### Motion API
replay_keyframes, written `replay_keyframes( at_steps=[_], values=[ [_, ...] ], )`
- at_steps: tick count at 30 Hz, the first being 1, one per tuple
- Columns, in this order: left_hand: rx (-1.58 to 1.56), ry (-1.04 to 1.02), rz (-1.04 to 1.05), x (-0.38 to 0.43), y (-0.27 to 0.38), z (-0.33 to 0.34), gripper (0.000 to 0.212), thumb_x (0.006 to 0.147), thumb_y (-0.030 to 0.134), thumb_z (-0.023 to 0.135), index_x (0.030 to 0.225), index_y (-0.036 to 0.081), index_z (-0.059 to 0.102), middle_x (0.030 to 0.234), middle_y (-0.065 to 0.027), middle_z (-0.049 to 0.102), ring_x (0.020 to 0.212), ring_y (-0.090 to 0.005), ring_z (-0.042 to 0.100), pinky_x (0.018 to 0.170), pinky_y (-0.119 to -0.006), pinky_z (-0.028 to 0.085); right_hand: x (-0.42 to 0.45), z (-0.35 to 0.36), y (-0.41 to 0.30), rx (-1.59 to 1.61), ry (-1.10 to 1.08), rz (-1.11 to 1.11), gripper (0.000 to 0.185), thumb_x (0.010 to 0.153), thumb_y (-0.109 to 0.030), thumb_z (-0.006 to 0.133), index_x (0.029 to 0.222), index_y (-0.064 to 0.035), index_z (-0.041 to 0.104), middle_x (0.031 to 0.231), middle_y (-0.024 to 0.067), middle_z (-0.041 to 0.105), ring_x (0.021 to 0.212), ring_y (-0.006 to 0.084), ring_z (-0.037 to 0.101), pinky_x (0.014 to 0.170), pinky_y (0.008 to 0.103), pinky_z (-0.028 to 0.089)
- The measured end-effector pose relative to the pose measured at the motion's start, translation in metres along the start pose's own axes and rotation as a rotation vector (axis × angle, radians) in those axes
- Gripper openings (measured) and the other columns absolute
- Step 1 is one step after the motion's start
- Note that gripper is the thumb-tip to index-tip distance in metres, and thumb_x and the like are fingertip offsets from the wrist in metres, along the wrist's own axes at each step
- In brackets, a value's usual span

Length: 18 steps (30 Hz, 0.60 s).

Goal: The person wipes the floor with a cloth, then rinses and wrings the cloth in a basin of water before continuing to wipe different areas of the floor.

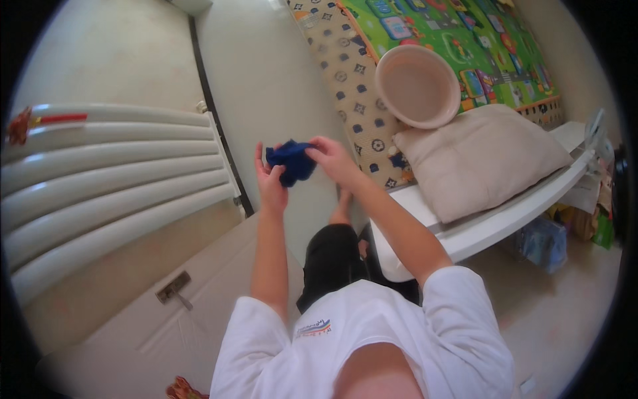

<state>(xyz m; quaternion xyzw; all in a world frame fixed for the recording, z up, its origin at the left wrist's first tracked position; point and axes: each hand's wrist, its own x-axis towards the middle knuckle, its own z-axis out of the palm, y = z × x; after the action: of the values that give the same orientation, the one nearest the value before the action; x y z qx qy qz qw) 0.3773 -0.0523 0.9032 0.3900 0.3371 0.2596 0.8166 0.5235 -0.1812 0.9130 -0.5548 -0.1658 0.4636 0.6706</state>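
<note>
A small dark blue cloth (297, 162) is stretched between my two hands, above the floor in front of me. My left hand (271, 174) grips its left side with the thumb over the fabric, the other fingers partly hidden behind it. With thumb and fingertips, my right hand (329, 154) pinches the cloth's upper right corner. The cloth is crumpled, so its exact kind cannot be told. To the right of my hands, a round pink plastic basin (417, 87) stands near a beige cushion (483, 159).
Left of me are a white radiator (114, 159) and a white door with a metal handle (174, 292). The cushion lies on a white ledge (498, 237) at my right. Beyond it spreads a patterned mat (369, 129) under a green play mat (448, 30). Plastic bags (543, 244) sit beneath the ledge.
</note>
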Motion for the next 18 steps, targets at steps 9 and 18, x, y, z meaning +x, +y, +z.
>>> replay_keyframes(
  at_steps=[9,18],
  values=[
    [0.247,-0.044,0.122,-0.143,0.003,-0.043,0.066,0.106,0.037,0.048,0.165,0.015,0.027,0.158,-0.0062,0.044,0.149,-0.0205,0.037,0.122,-0.044,0.025,-0.130,0.049,-0.017,0.241,-0.177,0.118,0.018,0.104,-0.018,0.057,0.118,-0.0088,0.063,0.102,-0.0008,0.064,0.093,0.0088,0.059,0.082,0.0238,0.048],
    [-0.096,-0.330,-0.085,-0.219,-0.007,-0.098,0.068,0.109,0.056,0.042,0.158,0.009,0.040,0.157,-0.0066,0.050,0.145,-0.0206,0.044,0.122,-0.042,0.029,-0.210,0.094,0.013,0.754,-0.219,0.276,0.022,0.103,-0.015,0.056,0.124,-0.0087,0.058,0.117,0.0056,0.066,0.111,0.0199,0.064,0.097,0.0360,0.051]
  ],
)
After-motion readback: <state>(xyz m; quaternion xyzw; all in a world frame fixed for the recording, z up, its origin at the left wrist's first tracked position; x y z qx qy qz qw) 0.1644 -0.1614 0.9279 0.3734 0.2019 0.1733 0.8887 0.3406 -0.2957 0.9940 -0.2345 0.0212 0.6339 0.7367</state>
